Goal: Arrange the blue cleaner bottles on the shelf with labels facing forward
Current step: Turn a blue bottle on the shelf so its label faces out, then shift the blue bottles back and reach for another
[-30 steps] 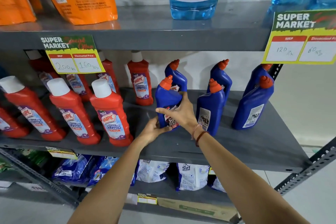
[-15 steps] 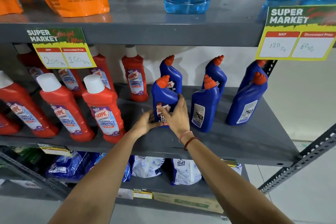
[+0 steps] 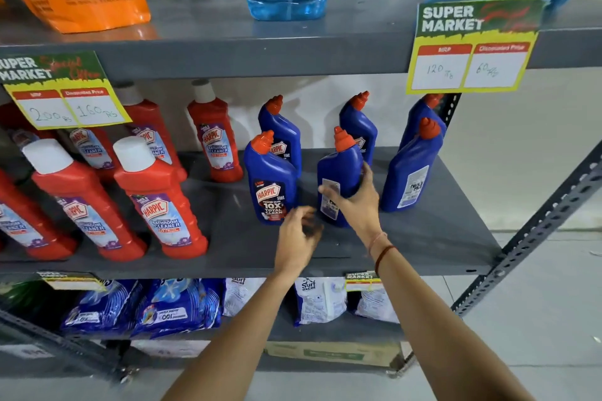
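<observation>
**Middle front bottle in hand, back label showing**

My right hand (image 3: 356, 202) is wrapped around the middle front bottle (image 3: 338, 182), fingers round its far side and thumb across the white back label, which faces me. It stands on the grey shelf (image 3: 423, 238), upright as far as I can tell. My left hand (image 3: 298, 234) hangs just beside the bottle's base, touching nothing I can see; it is blurred, fingers loosely curled, and I cannot tell more than that.

Handling, as I judge it: rigid plastic, smooth and probably a little slick, with real weight if full. The angled neck and orange cap (image 3: 342, 140) put some weight off centre, so I would grip the waist, where my right hand is, and twist on the base without lifting. Stiff walls will take a firm squeeze. The cap is a poor hold.

Count of blue bottles: six, three in front and three behind. The left front bottle (image 3: 272, 185) shows its Harpic label. The right front bottle (image 3: 412, 179) shows its back label, so it needs turning too. The three behind are partly hidden; the left and middle show a bit of front label, the right I cannot read.

Red bottles (image 3: 159, 205) at the left: at least seven, some cut off by the frame or by the price card (image 3: 62, 94).
</observation>
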